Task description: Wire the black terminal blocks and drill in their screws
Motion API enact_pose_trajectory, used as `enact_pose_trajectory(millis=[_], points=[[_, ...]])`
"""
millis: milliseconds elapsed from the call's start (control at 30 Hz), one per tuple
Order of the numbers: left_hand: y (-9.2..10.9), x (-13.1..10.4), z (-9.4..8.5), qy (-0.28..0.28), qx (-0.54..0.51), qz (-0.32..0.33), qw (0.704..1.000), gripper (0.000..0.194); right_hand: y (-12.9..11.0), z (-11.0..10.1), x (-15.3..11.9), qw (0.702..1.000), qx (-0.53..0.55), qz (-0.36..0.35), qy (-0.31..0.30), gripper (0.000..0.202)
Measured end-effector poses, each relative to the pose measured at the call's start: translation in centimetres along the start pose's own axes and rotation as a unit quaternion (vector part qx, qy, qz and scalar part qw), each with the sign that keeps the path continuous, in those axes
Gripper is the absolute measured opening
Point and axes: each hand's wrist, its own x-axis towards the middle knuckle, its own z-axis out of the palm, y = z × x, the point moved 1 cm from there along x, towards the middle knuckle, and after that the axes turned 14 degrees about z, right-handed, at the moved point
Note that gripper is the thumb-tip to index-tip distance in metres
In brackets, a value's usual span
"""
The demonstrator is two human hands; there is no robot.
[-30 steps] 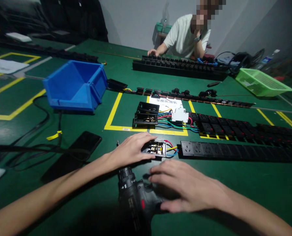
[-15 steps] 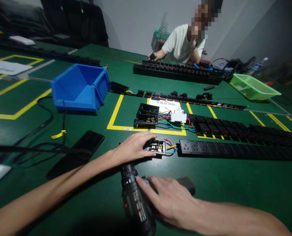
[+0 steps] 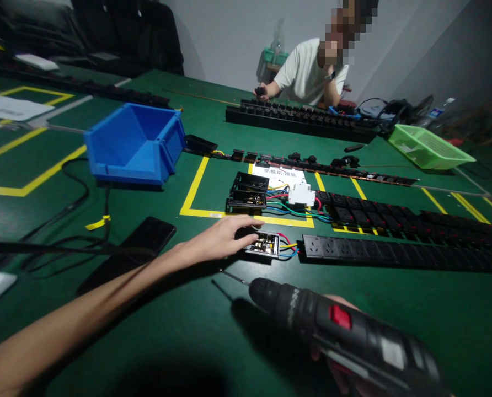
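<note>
My left hand rests on the left end of a small black module with metal parts inside, its fingers on the top edge. Red, yellow and blue wires link that module to a long black socket strip. At lower right my right hand, mostly hidden behind the tool, is wrapped round a black power drill. The drill is lifted, with its thin bit pointing left, below my left hand. Two more black modules and a white breaker lie behind.
A blue bin stands at left, near a black phone and cables. A green basket is at back right. Across the table a person sits behind black strips.
My right hand has taken hold of the drill, which has lifted and turned from pointing away to pointing left. My left hand has shifted slightly up and left on the module.
</note>
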Motion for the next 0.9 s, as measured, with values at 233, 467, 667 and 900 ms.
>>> enact_pose_trajectory(millis=[233, 467, 667, 900], points=[[0.0, 0.2, -0.5, 0.075, -0.032, -0.01, 0.997, 0.027, 0.6, -0.7, 0.1, 0.957, 0.289, -0.022, 0.013, 0.051], [1.1, 0.4, -0.8, 0.105, -0.071, -0.019, 0.992, 0.024, 2.4, -3.7, 2.1, 0.915, 0.396, -0.031, 0.065, 0.037], [1.4, 0.6, -0.6, 0.13, -0.07, -0.001, 0.989, 0.019, 3.9, -4.4, 3.4, 0.892, 0.449, -0.045, -0.017, 0.036], [1.3, 0.6, -0.3, 0.136, -0.103, -0.018, 0.985, 0.019, 4.1, -4.2, 3.7, 0.898, 0.44, -0.014, -0.019, 0.042]])
